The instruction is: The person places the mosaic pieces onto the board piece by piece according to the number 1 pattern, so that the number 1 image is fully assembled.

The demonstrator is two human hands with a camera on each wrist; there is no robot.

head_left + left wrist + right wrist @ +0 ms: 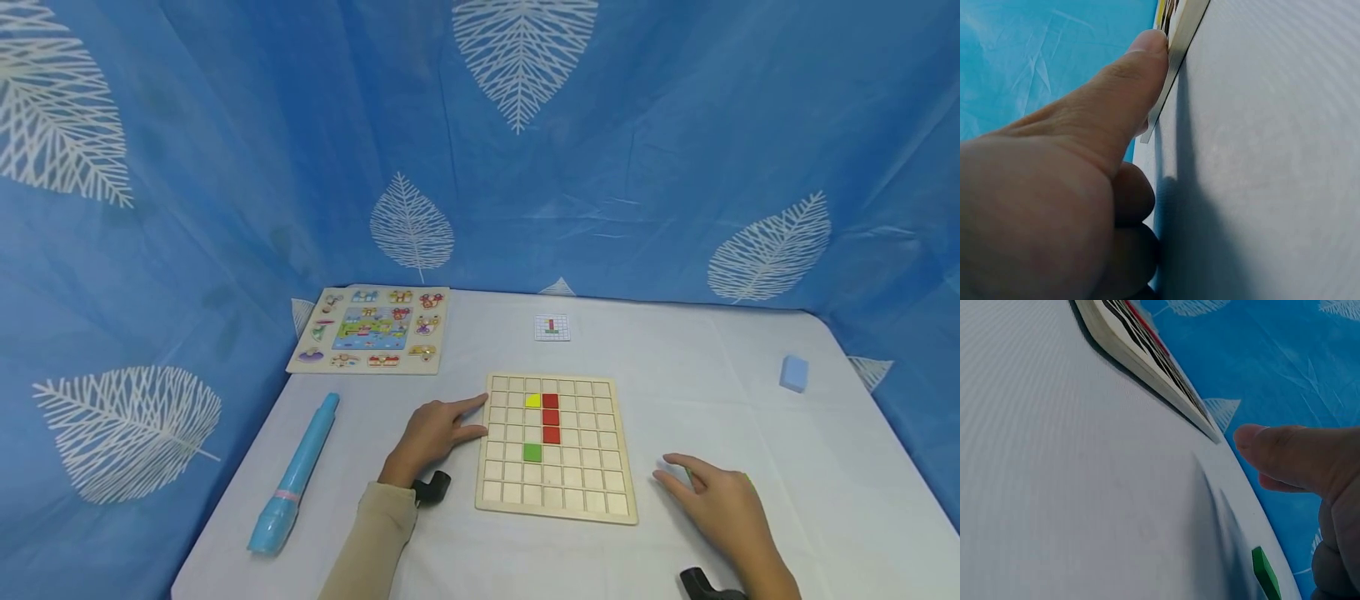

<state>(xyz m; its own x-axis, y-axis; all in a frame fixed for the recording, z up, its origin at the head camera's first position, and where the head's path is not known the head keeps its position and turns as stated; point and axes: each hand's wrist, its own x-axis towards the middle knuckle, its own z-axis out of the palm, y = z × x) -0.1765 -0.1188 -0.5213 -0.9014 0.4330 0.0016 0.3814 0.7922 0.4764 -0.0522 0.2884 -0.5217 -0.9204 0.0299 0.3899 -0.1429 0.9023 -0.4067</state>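
Observation:
A wooden grid board [595,479] lies on the white table, holding one yellow tile [532,401], three red tiles [551,417] in a column and one green tile [532,452]. At its left edge, the left hand [431,433] touches with extended index finger and thumb. Right of the board is the right hand [716,500], thumb and index finger extended with a gap between their tips. Its other fingers curl inward in the right wrist view. A loose green tile [1266,575] shows near those fingers; in the head view the hand mostly hides it.
Behind the board lies a small pattern card [552,327]. A picture puzzle board [442,333] sits at the back left, with a light blue microphone-shaped toy [300,467] in front of it. Far right is a pale blue block [793,373]. Blue curtain [637,150] surrounds the table.

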